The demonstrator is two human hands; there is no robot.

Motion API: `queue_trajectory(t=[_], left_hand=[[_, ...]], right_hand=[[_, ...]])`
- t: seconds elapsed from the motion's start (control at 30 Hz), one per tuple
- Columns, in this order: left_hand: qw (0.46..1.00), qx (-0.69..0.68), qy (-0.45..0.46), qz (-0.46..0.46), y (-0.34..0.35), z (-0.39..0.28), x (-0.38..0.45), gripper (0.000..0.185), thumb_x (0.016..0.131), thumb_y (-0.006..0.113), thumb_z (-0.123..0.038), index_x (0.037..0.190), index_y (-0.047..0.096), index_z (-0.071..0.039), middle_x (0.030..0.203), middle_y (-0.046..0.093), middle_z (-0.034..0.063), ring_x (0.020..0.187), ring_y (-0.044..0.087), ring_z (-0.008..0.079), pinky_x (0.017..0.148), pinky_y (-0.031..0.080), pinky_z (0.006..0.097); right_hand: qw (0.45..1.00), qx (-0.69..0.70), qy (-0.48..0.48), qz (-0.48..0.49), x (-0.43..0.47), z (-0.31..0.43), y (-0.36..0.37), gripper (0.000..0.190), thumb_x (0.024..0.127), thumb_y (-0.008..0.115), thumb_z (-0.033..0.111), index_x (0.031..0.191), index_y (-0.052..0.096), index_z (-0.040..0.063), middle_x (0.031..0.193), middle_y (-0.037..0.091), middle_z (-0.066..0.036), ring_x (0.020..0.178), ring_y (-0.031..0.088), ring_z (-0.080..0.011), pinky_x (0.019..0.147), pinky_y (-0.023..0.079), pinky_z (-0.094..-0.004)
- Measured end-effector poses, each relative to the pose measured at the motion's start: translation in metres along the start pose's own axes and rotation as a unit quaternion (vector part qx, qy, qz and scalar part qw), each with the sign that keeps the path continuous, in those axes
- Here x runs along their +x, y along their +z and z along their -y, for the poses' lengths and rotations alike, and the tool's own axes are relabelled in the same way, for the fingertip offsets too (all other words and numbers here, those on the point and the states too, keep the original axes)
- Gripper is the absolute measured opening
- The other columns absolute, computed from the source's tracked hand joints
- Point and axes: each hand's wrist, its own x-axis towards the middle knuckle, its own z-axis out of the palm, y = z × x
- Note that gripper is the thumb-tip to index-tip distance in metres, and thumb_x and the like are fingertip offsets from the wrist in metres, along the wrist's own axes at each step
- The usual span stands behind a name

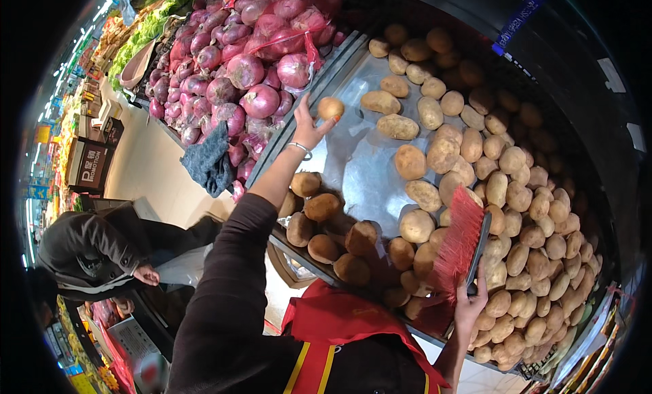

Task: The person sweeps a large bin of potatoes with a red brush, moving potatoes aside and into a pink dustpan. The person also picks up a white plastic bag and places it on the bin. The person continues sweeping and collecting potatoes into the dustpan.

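My left hand (310,127), with a bracelet at the wrist, reaches over the bare metal of the display tray (364,175). A single round potato (331,108) is between its thumb and spread fingers. The thumb tip overlaps the potato's lower edge; whether the fingers grip it is unclear. In my right hand (471,302) is the dark handle of a brush with red bristles (458,238), held upright at the front of the potato pile (530,241). Several loose potatoes (323,206) lie in the tray's near left corner.
Left of the tray's metal edge (326,83) is a heap of red onions (244,71), some in red net. A dark grey cloth (209,157) hangs at its near side. Another person (97,246) stands at the left by a counter. A dark panel (570,37) bounds the far side.
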Motion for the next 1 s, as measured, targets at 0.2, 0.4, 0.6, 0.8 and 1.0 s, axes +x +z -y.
queue_trajectory(t=[0.2,0.4,0.6,0.8,1.0], left_hand=[[0.752,0.432,0.051,0.496,-0.051,-0.036,-0.059,0.064,0.068,0.074,-0.050,0.118,0.055,-0.015,0.120,0.053,0.0146,0.106,0.052,0.0331,0.101,0.036,0.0390],[0.757,0.419,0.033,0.500,-0.066,0.002,-0.080,0.078,0.057,0.081,-0.041,0.122,0.051,-0.010,0.117,0.053,0.0226,0.112,0.049,0.0380,0.096,0.042,0.0419],[0.875,0.300,0.034,0.378,-0.058,0.015,-0.030,0.081,0.058,0.083,-0.034,0.125,0.047,-0.007,0.100,0.061,0.0266,0.096,0.060,0.0399,0.084,0.050,0.0430],[0.938,0.072,-0.111,0.320,0.030,0.057,0.013,0.112,0.060,0.086,-0.030,0.147,0.017,-0.020,0.105,0.065,0.0145,0.101,0.063,0.0256,0.086,0.050,0.0345],[0.902,-0.203,-0.325,0.197,0.135,-0.056,0.019,0.100,0.071,0.079,-0.008,0.144,0.012,-0.024,0.117,0.054,0.0140,0.094,0.061,0.0300,0.060,0.058,0.0400]], right_hand=[[0.997,0.026,0.075,-0.012,-0.006,-0.019,-0.013,0.055,0.085,0.057,-0.005,0.138,0.043,0.002,0.118,0.057,-0.001,0.086,0.050,-0.0054,0.077,0.042,-0.0174],[0.995,0.059,0.082,-0.018,-0.002,-0.019,-0.002,0.055,0.085,0.059,-0.003,0.137,0.043,0.001,0.124,0.056,-0.004,0.096,0.052,-0.0073,0.085,0.041,-0.0200],[0.996,0.032,0.075,-0.024,-0.001,-0.013,-0.012,0.056,0.085,0.060,0.002,0.138,0.042,0.001,0.131,0.053,-0.007,0.106,0.051,-0.0106,0.090,0.039,-0.0220],[0.997,-0.036,0.067,-0.031,-0.007,-0.031,-0.018,0.056,0.085,0.063,0.005,0.137,0.042,-0.001,0.120,0.056,-0.001,0.084,0.050,-0.0057,0.074,0.041,-0.0167],[0.996,-0.031,0.067,-0.049,-0.006,-0.024,-0.019,0.056,0.084,0.061,0.000,0.137,0.043,-0.001,0.124,0.056,-0.005,0.098,0.051,-0.0091,0.086,0.040,-0.0205]])
